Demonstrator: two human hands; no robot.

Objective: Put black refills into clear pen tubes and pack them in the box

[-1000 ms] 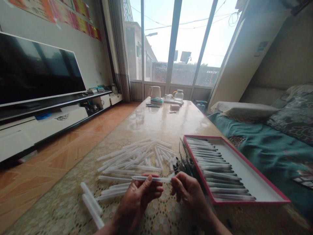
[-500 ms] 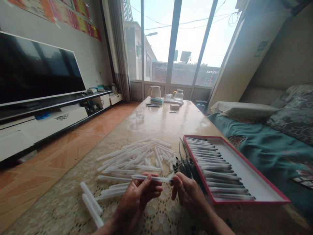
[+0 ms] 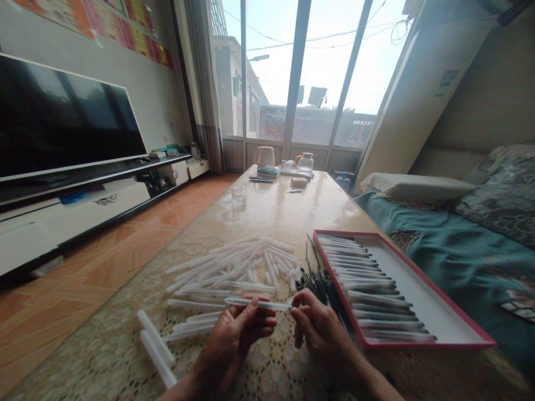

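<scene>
My left hand [image 3: 242, 331] is closed around a white pen barrel [image 3: 273, 305], thumb on top, holding it level above the table. At the barrel's right end, my right hand [image 3: 320, 326] pinches with thumb and forefinger; whatever small part sits between those fingertips is mostly hidden. Behind my hands lies a loose pile of white pen barrels [image 3: 225, 270], with shorter white caps [image 3: 273, 275] at its right side. Thin black pen refills [image 3: 320, 284] lie bunched just past my right hand. A pink-rimmed tray [image 3: 430, 273] on the right holds a row of pens [image 3: 371, 289] with dark ends.
The long table has a patterned cover [image 3: 267, 373]. A drinking glass [image 3: 239, 195] stands farther along, with a kettle [image 3: 264, 157], a glass pitcher [image 3: 306, 161] and a small box [image 3: 298, 182] at the far end. A sofa [image 3: 438, 239] runs along the right.
My right fingers have shifted slightly at the barrel's right end, and the dark tip there is now more covered. My left hand and the barrel stay almost still.
</scene>
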